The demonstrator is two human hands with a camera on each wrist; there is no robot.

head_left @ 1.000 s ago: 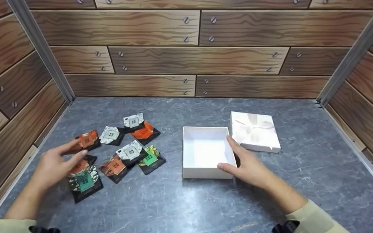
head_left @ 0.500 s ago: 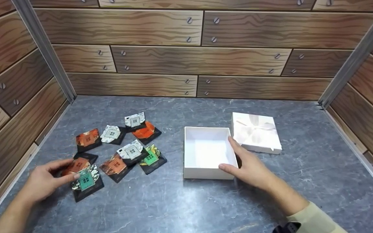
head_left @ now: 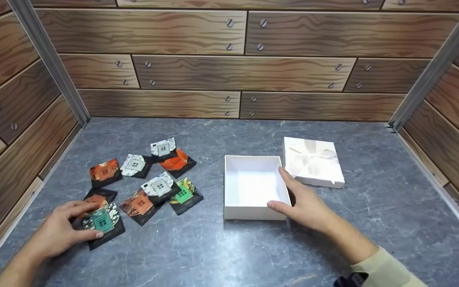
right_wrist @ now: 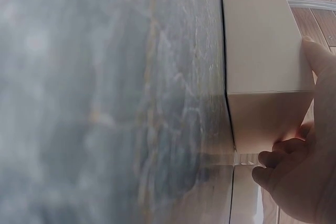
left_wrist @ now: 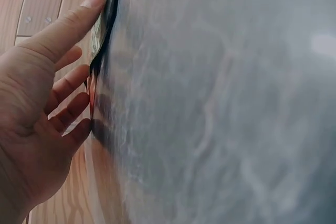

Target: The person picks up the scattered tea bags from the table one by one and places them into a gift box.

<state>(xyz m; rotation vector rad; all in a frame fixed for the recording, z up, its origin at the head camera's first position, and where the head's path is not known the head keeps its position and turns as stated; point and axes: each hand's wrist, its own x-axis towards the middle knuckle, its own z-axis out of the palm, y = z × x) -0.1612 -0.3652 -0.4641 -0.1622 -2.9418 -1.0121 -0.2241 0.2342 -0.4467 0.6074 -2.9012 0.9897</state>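
Observation:
My left hand rests over a teal-and-black sachet. Its thumb touches the near part, and the other fingers lie at the far left, over an orange-and-black sachet tucked partly underneath. From the left wrist, the hand shows relaxed, separated fingers along the edge of the sachets. An uncovered white gift box, with nothing inside, stands at centre right. My right hand holds it by the right wall, thumb over the front corner of the rim. The right wrist view has fingertips against the box wall.
Several more sachets lie flat, some overlapping: an orange one, a white one and a green one among them. Behind my right hand sits the white lid with a ribbon bow. Wood-patterned walls enclose the grey table.
My left hand has come nearer, from beside the far orange sachet down onto the teal sachet. My right hand stays on the box.

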